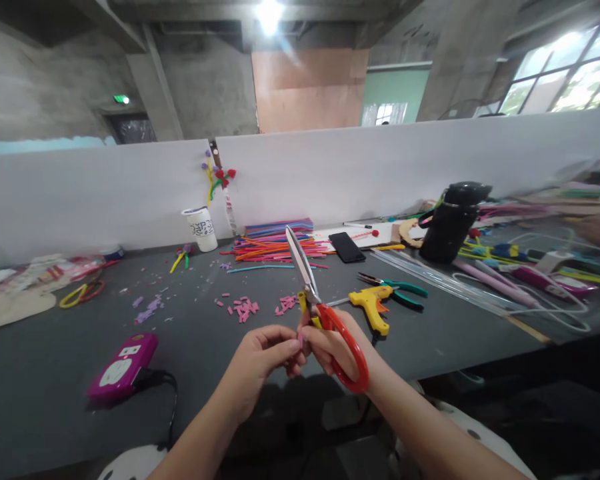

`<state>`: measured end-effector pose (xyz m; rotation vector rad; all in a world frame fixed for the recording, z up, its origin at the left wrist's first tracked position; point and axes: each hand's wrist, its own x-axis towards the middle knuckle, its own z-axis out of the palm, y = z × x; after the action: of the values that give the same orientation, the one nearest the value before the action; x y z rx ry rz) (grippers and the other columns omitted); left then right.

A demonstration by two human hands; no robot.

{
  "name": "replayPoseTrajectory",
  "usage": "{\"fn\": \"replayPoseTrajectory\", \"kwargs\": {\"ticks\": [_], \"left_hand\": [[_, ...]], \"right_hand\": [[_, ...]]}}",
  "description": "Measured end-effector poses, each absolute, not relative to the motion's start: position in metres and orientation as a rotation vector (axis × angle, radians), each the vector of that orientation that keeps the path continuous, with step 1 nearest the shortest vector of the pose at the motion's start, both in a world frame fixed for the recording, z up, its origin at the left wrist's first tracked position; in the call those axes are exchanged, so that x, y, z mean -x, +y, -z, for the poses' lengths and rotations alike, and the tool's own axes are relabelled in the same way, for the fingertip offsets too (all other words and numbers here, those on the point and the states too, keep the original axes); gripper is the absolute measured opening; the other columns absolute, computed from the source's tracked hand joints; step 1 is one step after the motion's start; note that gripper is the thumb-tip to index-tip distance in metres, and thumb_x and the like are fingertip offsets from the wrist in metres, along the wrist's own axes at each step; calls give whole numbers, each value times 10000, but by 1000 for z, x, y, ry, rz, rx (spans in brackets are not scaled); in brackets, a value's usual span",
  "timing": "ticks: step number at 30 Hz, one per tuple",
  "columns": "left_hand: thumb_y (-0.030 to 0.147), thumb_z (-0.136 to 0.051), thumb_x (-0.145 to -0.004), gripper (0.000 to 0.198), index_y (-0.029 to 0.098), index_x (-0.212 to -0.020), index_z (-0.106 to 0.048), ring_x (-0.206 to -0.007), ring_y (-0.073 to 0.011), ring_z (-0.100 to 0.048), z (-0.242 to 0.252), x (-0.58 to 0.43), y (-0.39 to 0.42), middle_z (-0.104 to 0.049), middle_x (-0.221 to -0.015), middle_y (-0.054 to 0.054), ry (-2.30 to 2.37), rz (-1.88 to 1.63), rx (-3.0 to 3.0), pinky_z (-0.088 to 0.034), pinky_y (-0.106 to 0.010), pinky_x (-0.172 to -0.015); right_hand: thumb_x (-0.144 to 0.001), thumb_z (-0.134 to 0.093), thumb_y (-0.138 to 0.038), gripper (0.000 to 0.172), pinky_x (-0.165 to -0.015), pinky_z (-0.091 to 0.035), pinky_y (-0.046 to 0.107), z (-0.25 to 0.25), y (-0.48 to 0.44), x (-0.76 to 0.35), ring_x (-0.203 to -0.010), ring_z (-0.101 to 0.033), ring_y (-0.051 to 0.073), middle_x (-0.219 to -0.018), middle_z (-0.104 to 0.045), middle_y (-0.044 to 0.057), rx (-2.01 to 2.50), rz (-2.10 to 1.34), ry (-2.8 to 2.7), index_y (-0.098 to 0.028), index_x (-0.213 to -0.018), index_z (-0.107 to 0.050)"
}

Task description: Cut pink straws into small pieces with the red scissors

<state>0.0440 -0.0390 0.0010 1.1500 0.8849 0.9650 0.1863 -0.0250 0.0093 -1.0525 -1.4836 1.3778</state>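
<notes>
My right hand (pixel 335 343) is closed around scissors (pixel 304 270) with red handles, their blades pointing up and away from me. A yellow part (pixel 303 303) shows beside the scissors' pivot; I cannot tell whether it belongs to them. My left hand (pixel 260 360) pinches with thumb and forefinger at a small pink piece (pixel 301 338), where the fingertips of both hands meet. Beyond the hands lie two loose piles of short pink pieces, one pile (pixel 244 309) to the left and the other (pixel 286 305) just behind the scissors.
A bundle of coloured pipe cleaners (pixel 275 248) lies at the back, near a phone (pixel 347 247) and a white cup (pixel 201 230). To the right are a yellow glue gun (pixel 373 307), pliers (pixel 405 288) and a black jug (pixel 450 223). A magenta device (pixel 124 367) with a cable sits left.
</notes>
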Motion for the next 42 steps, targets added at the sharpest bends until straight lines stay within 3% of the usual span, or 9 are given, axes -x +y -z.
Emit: {"fn": "replayPoseTrajectory", "kwargs": {"ticks": [4, 10, 16, 26, 32, 42], "left_hand": [[218, -595, -658, 89, 130, -668, -586, -501, -91, -491, 3, -45, -40, -570, -570, -11, 865, -968, -1081, -371, -217, -505], [200, -595, -656, 77, 127, -650, -571, -480, -85, -461, 2, -45, -39, -536, -525, 5, 872, -1037, -1119, -366, -217, -490], [192, -583, -666, 49, 149, -674, -560, -512, -82, -478, -3, -32, -34, -549, -553, 20, 984, -1329, -1147, -378, -206, -521], [161, -532, -681, 40, 146, -652, -555, -540, -65, -429, -13, -23, -34, -537, -622, 20, 1025, -1603, -1158, -357, -183, -526], [133, -515, -662, 38, 152, -654, -547, -536, -75, -440, -15, -23, -35, -522, -594, 25, 1069, -1619, -1147, -358, -184, -519], [154, -518, -656, 27, 148, -657, -544, -537, -81, -451, -15, -23, -35, -520, -601, 16, 1067, -1639, -1143, -371, -203, -527]], "right_hand": [[-641, -435, -203, 50, -277, -263, 143, -9, -23, -185, -235, -308, 38, -299, -349, -118, 1082, -1386, -1508, -180, -618, -473], [-700, -464, -312, 131, -298, -268, 152, 1, -22, -187, -276, -329, 40, -388, -388, -105, 1030, -1325, -1573, -183, -678, -476], [-662, -544, -407, 246, -429, -292, 187, 2, -28, -193, -447, -410, 82, -525, -466, -58, 1178, -775, -1911, -184, -758, -507], [-701, -452, -557, 397, -469, -239, 222, 22, -40, -189, -534, -511, 154, -596, -561, 8, 1411, -78, -2238, -179, -820, -484], [-757, -411, -482, 326, -478, -249, 242, 24, -39, -186, -524, -542, 168, -607, -587, 26, 1417, 92, -2259, -170, -813, -485], [-772, -374, -538, 392, -468, -264, 233, 25, -39, -186, -513, -561, 169, -575, -591, 33, 1410, 128, -2261, -166, -777, -499]]}}
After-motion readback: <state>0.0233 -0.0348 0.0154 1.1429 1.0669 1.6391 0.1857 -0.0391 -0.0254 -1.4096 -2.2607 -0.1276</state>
